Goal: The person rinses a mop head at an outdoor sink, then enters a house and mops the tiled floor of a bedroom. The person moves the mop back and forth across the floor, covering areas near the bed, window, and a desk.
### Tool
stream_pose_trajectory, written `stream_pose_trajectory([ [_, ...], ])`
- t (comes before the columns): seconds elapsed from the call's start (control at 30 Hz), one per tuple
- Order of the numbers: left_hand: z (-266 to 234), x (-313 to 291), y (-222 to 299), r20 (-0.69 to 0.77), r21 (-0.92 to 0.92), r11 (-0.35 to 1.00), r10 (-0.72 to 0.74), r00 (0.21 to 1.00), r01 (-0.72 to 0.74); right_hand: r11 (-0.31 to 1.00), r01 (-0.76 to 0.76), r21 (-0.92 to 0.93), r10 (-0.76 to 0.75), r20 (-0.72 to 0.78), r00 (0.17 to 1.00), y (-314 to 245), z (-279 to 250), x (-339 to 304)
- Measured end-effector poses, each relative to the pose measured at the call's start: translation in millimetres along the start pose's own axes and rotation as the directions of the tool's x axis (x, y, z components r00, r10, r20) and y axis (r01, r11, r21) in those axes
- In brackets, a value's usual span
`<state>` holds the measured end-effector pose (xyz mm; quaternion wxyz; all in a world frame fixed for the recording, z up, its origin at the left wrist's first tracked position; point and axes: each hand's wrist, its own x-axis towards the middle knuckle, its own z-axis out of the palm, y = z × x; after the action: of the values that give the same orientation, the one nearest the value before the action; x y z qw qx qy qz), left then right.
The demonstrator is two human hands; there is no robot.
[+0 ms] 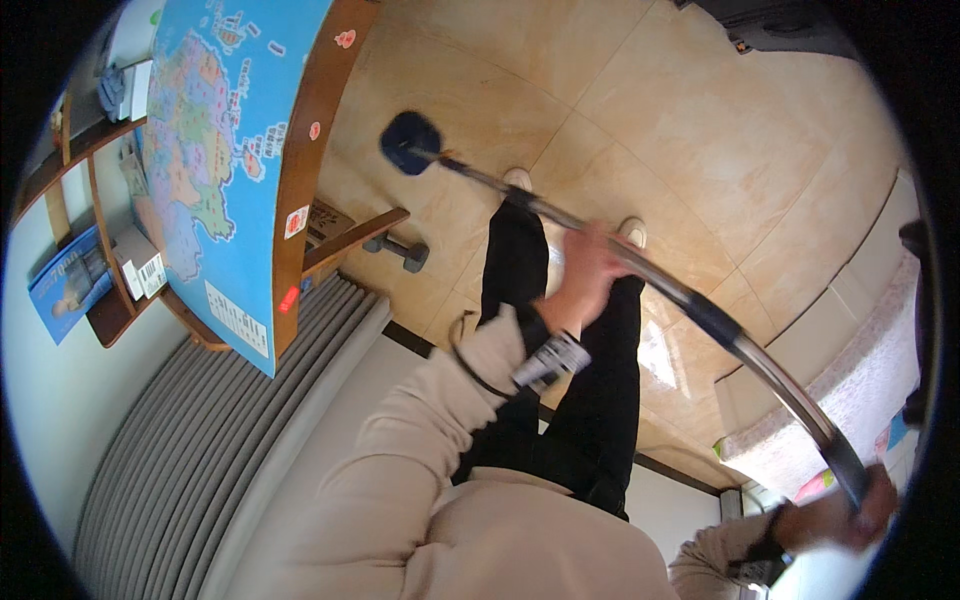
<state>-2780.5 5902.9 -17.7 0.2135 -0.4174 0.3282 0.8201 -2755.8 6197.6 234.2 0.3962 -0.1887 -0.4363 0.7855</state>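
Note:
A long silver-and-black pole [690, 300] runs slantwise across my front, from the upper left to the lower right. Its far end carries a dark blue, roundish head [410, 142], slightly blurred and seemingly just over the tiled floor; its exact kind is unclear. Around the middle of the pole my left hand [585, 272] is closed, in front of my legs. My right hand [850, 508], smeared by motion, is wrapped round the pole's near end at the lower right. Both wrists wear dark bands with small devices.
A desk [318, 110] with a map cover stands at left, beside shelves [100, 200] of boxes. Near its leg lies a grey dumbbell [398, 250]. Grey pleated curtain [230, 430] hangs at lower left. A bed with a pale cover [830, 390] is at right; a dark object [770, 25] lies far right.

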Motion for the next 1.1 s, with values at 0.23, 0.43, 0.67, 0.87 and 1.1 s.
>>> stream_pose_trajectory([
  [0.23, -150, 41, 64, -0.356, -0.003, 0.99, 0.133, 0.925, -0.143, 0.9, -0.432, -0.064, 0.436, 0.202, 0.877, 137, 12, -106],
  [0.43, -186, 53, 61, -0.356, -0.21, 0.961, 0.097, 0.929, -0.18, 0.883, -0.463, 0.072, 0.391, 0.433, 0.812, 168, 12, -110],
  [0.67, -225, 55, 75, -0.392, -0.079, 0.982, 0.128, 0.911, -0.172, 0.851, -0.524, -0.028, 0.476, 0.463, 0.748, 191, 12, -132],
  [0.87, -220, 51, 86, -0.394, 0.082, 0.996, 0.064, 0.917, -0.035, 0.827, -0.559, -0.059, 0.461, 0.64, 0.615, 185, 31, -109],
  [1.1, -186, 46, 69, -0.391, -0.133, 0.988, 0.018, 0.92, -0.075, 0.802, -0.596, -0.038, 0.399, 0.778, 0.486, 174, 33, -71],
])
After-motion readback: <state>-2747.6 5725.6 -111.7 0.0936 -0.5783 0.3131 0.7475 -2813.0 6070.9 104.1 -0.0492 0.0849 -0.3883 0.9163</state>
